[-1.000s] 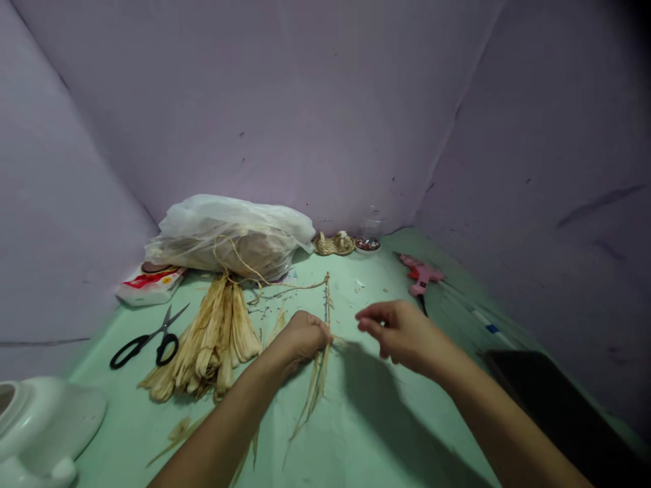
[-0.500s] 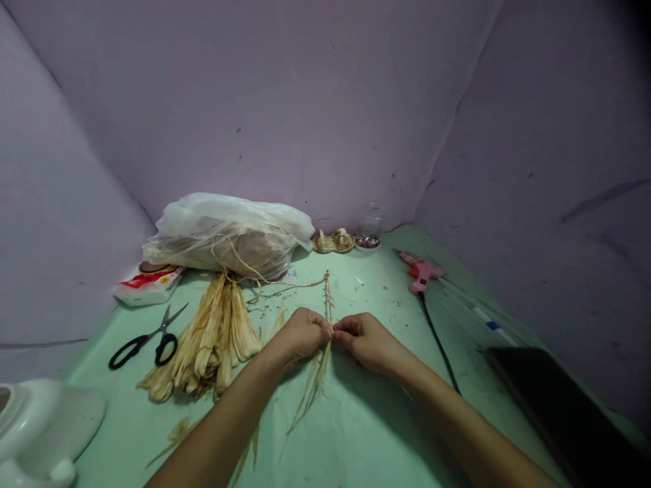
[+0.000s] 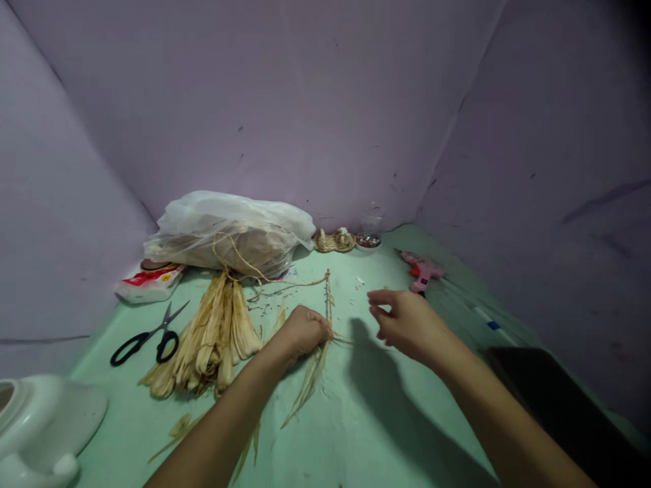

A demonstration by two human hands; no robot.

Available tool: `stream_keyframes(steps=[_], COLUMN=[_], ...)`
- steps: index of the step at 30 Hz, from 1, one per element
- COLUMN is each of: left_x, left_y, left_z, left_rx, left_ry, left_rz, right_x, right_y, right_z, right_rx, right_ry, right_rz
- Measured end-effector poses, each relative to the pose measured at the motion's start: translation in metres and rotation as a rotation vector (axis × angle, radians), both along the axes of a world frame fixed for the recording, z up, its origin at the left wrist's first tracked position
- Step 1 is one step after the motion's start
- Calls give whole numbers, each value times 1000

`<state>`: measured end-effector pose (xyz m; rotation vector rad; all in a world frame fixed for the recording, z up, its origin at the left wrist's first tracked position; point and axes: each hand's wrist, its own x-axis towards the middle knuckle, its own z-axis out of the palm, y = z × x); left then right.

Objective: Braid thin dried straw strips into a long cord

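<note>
A thin braided cord (image 3: 329, 298) of pale dried fibre runs toward me on the green table, loose strands (image 3: 310, 386) fanning from its near end. My left hand (image 3: 306, 330) pinches the cord where the strands part. Raised off the table to the right, my right hand (image 3: 404, 322) has its fingers apart and holds nothing. One short strand sticks out rightward beside the left fingertips. From the cord's far end a thin twine (image 3: 295, 283) leads left to a bundle of dried husk strips (image 3: 213, 339).
Black-handled scissors (image 3: 147, 335) lie left of the husks. Behind are a plastic bag (image 3: 234, 234), a woven piece (image 3: 334, 240) and a cup of beads (image 3: 368, 240). A pink glue gun (image 3: 421, 268) and a dark flat object (image 3: 554, 407) lie right; a white ceramic object (image 3: 45, 427) stands left.
My right hand has let go of the cord, opened, and moved up and to the right. A short strand now points right from the cord. My left hand stays at the same spot.
</note>
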<state>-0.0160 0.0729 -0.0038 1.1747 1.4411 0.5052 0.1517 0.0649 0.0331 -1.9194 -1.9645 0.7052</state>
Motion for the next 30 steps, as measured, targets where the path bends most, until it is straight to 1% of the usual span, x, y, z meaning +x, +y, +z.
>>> stream_keyframes(steps=[2, 3, 6, 9, 12, 14, 19, 23, 25, 27, 30], left_x=[0, 0, -2, -4, -4, -4, -3, -6, -7, -6, 0], left_y=[0, 0, 0, 1, 2, 1, 0, 0, -3, -8, -23], left_z=[1, 2, 1, -1, -2, -2, -4, -4, 2, 13, 29], left_rx=[4, 4, -1, -5, 1, 28, 111, 249, 331, 386, 389], left_ry=[-32, -53, -98, -117, -112, -66, 128, 341, 485, 637, 778], left_rz=[-6, -9, -23, -42, -53, -60, -73, -123, -145, -156, -207], right_x=[-16, -25, -44, -48, -44, -41, -42, -43, -44, -44, -43], right_y=[0, 1, 1, 2, 3, 3, 4, 3, 2, 0, -2], right_z=[-12, -19, -40, -49, -48, -45, -47, -47, -45, -42, -39], right_rx=[-144, -206, -282, -378, -426, -446, -456, -470, -486, -501, -507], right_ry=[321, 440, 619, 719, 755, 783, 819, 839, 860, 882, 909], right_rz=[-65, -68, -38, -64, -95, -104, -115, -131, -135, -131, -118])
